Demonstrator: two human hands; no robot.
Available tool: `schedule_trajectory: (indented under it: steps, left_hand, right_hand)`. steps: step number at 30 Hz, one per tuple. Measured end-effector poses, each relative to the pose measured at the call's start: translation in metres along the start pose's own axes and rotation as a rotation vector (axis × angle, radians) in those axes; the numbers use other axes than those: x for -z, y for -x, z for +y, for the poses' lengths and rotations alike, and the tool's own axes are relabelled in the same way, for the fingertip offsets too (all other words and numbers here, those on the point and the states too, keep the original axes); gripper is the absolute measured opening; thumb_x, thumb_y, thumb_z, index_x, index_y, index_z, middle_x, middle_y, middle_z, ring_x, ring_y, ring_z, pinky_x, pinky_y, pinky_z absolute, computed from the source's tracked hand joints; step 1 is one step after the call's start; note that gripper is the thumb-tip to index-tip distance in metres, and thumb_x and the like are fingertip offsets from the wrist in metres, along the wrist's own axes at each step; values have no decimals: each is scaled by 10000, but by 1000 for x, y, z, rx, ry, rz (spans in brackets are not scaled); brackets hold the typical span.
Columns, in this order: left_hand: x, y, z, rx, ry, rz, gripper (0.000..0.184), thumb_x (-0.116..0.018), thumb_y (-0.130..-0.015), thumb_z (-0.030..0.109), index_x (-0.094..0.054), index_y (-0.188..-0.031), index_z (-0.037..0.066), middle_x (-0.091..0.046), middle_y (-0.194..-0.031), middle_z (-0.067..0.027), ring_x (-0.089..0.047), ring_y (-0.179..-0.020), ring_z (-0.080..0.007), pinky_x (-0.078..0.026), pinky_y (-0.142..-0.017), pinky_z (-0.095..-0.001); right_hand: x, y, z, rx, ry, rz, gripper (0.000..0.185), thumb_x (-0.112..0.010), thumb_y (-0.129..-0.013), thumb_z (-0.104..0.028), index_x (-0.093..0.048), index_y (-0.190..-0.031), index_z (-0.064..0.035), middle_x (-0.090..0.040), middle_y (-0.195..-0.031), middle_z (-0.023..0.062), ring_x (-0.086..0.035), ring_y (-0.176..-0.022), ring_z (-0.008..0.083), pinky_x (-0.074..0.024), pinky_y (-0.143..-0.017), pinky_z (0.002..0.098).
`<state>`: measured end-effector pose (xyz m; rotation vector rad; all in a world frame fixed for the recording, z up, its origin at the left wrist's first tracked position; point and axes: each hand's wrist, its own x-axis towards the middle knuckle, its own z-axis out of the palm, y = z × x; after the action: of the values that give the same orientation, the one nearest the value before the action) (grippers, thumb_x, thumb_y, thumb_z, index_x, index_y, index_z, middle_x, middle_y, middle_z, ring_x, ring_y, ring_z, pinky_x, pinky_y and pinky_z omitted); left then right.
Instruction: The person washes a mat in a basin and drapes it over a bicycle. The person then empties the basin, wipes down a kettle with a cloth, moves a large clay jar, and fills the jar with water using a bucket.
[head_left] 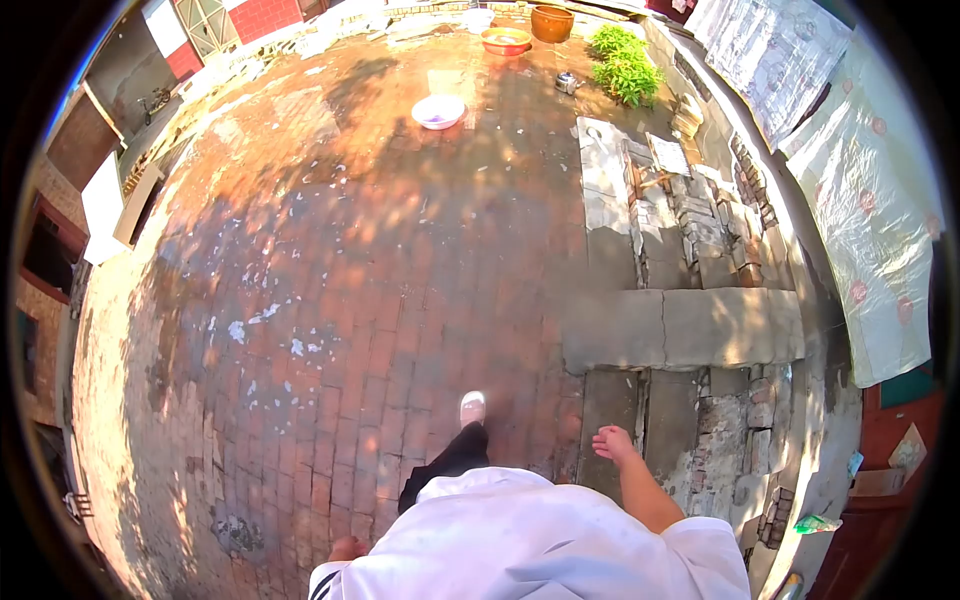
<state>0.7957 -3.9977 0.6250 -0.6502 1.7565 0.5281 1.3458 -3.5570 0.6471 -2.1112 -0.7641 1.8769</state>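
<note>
My right hand (612, 443) hangs out in front of my right side with its fingers curled in, and nothing shows in it. Below it are the grey slabs beside the brick paving, and it is apart from them. My left hand (348, 548) shows only in part at my left side, by the hem of the white shirt (520, 545); its fingers cannot be made out. One light shoe (473, 408) is forward on the red brick paving (400, 300), below a dark trouser leg (448, 466).
Ahead on wet brick stand a white basin (438, 112), an orange basin (506, 41) and a brown pot (552, 24). A green plant (625, 68) grows at right. A raised concrete slab (690, 328) and broken brickwork line the right side, beside hanging plastic sheeting (870, 210).
</note>
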Motion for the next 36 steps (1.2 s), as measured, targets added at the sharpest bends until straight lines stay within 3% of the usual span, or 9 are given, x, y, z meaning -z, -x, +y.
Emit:
schedule_trajectory:
  steps: [4,9,14,18,22,27,30,33,36]
  left_hand:
    - [-82,25,248,-412,-250,-10,180,-497,-843,186,-563,-946,55,-627,-722,-78,-561,-539,-142,-417,-429,-291]
    - [-247,137,559,-890,-230,4,217,-505,-861,227,-574,-968,51,-638,-843,-52,-601,-739,-120,-436,-628,-266]
    - [-410,191,728,-1101,-393,-122,250,-515,-890,254,-577,-980,29,-641,-835,-55,-608,-769,-126,-446,-661,-265]
    - [-483,146,773,-923,-530,-81,227,-542,-883,166,-572,-1003,-24,-640,-817,-86,-598,-735,-128,-481,-661,-253]
    - [-498,122,763,-509,-586,-124,273,-513,-884,295,-571,-1029,70,-650,-831,-41,-597,-719,-129,-447,-587,-275]
    - [-526,173,802,-272,-711,46,244,-496,-865,283,-550,-983,75,-639,-793,-57,-584,-654,-164,-446,-554,-328]
    - [-547,143,889,-77,-474,79,206,-485,-857,268,-535,-921,79,-628,-771,-65,-571,-623,-173,-433,-526,-340]
    - [-581,108,1038,33,-186,202,177,-473,-848,253,-521,-860,83,-618,-749,-73,-557,-593,-181,-420,-499,-351]
    - [-674,123,1248,-298,-94,77,160,-471,-844,224,-525,-861,74,-612,-753,-87,-556,-591,-155,-407,-476,-295]
  right_hand:
    - [42,-17,-16,-139,-225,192,220,-496,-863,-193,-499,-1048,-73,-602,-919,110,-600,-738,220,-522,-652,365]
    - [78,-32,27,-322,-531,383,152,-450,-834,-98,-510,-968,-64,-568,-871,151,-575,-702,264,-520,-631,404]
    - [69,-127,-7,-628,-553,467,171,-467,-847,-128,-513,-1000,-67,-571,-866,151,-579,-702,281,-525,-624,420]
    - [92,-261,-235,-561,-413,324,240,-462,-854,-194,-512,-1055,-71,-588,-895,121,-589,-759,253,-523,-653,400]
    - [83,-357,-590,-79,-290,296,257,-486,-863,-231,-508,-1069,-79,-599,-994,119,-596,-834,234,-513,-678,370]
    - [66,-448,-923,485,-44,288,186,-623,-802,-114,-450,-740,-83,-509,-639,6,-538,-573,116,-477,-549,257]
    - [56,-507,-1045,617,88,342,210,-628,-798,-89,-440,-707,-79,-487,-586,8,-501,-504,100,-456,-493,247]
    - [52,-577,-1040,437,-81,328,213,-650,-786,-103,-452,-713,-79,-504,-626,15,-515,-536,99,-465,-478,232]
    - [32,-577,-1009,-39,-217,301,161,-654,-769,-123,-504,-789,-68,-507,-687,35,-558,-631,164,-520,-565,323]
